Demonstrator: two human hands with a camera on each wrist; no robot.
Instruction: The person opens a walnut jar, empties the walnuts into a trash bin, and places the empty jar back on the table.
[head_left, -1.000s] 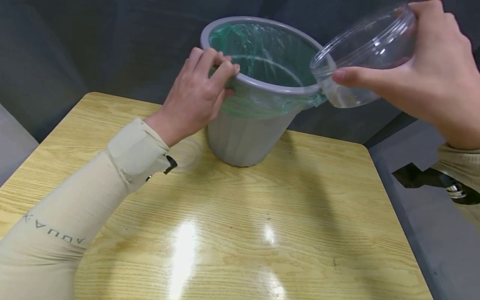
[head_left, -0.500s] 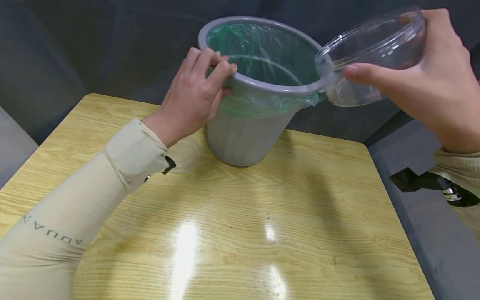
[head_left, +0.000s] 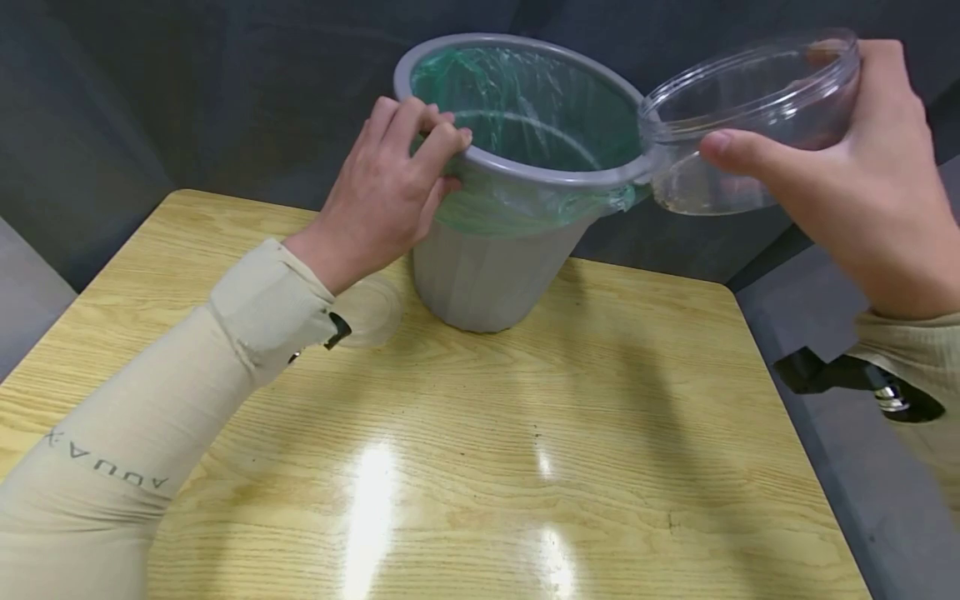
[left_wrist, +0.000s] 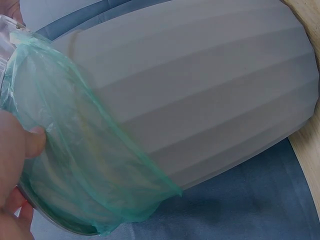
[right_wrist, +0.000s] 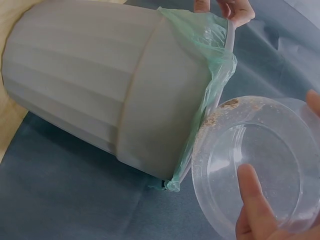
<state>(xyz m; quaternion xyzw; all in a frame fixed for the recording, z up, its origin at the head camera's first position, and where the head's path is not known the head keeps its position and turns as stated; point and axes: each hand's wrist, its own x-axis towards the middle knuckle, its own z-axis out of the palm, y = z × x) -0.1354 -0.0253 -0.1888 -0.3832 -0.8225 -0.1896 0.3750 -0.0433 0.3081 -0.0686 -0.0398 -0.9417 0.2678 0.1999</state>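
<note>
Clear plastic bowl (head_left: 750, 117), crumb-smeared, tilted against grey bin (head_left: 495, 258) rim.

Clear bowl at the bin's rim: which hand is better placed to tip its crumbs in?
Right. The right hand holds the clear bowl tilted against the bin rim, crumbs at its edge. The left hand grips the far rim, steadying.

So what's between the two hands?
In the head view, the grey bin with its green liner sits between the left hand and the right hand.
</note>
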